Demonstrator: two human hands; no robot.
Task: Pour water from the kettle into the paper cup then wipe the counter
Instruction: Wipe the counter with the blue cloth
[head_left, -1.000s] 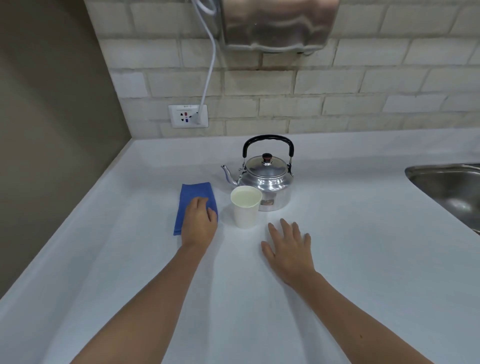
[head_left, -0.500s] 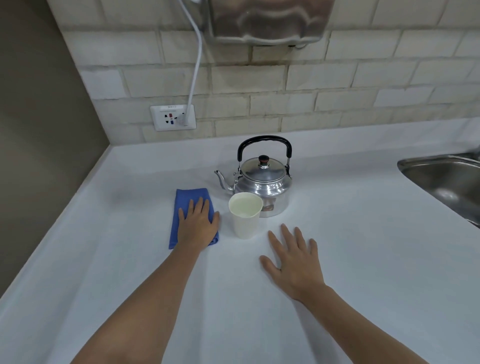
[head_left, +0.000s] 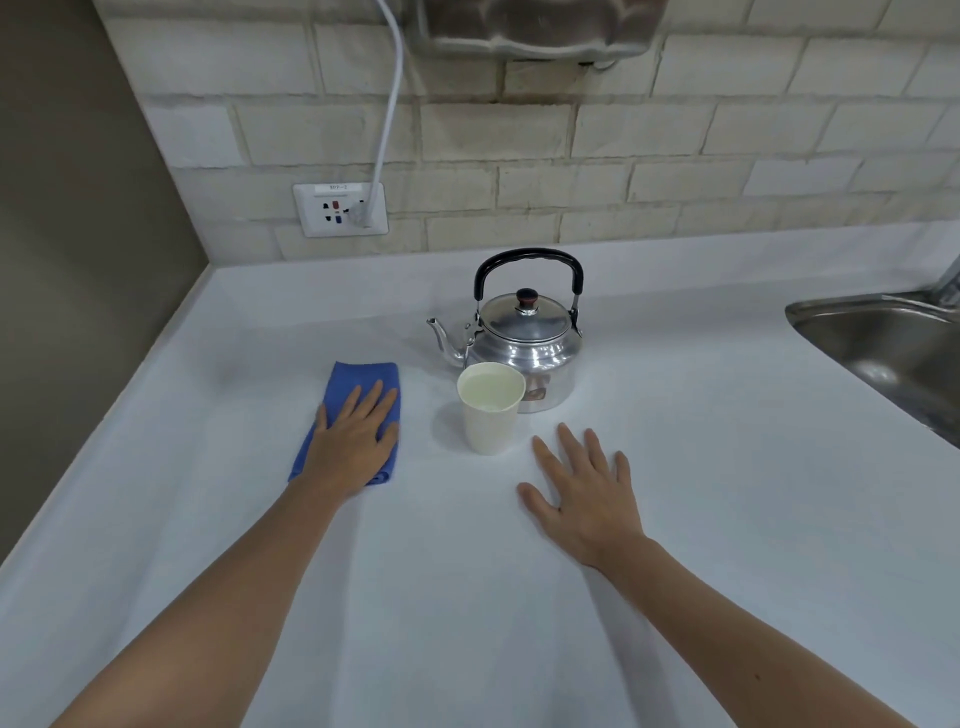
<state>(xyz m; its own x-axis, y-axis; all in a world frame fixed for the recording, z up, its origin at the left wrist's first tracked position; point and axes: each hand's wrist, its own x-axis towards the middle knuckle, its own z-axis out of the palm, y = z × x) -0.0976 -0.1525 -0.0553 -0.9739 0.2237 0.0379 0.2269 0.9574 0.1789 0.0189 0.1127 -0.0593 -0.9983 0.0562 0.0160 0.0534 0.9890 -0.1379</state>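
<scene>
A steel kettle (head_left: 524, 343) with a black handle stands upright on the white counter (head_left: 727, 467), spout pointing left. Directly in front of it stands a white paper cup (head_left: 491, 415) holding water. Left of the cup lies a folded blue cloth (head_left: 358, 379). My left hand (head_left: 356, 441) presses flat on the cloth with fingers spread, covering its near half. My right hand (head_left: 584, 493) rests palm down on the bare counter just right of and nearer than the cup, fingers apart, holding nothing.
A steel sink (head_left: 893, 353) is set into the counter at the right edge. A brick wall runs along the back, with a socket (head_left: 340, 209) and a white cable plugged into it. A brown side wall bounds the counter at the left.
My left hand has slid the blue cloth a little to the left, away from the cup. My right hand, the kettle and the cup have stayed in place; the camera has shifted.
</scene>
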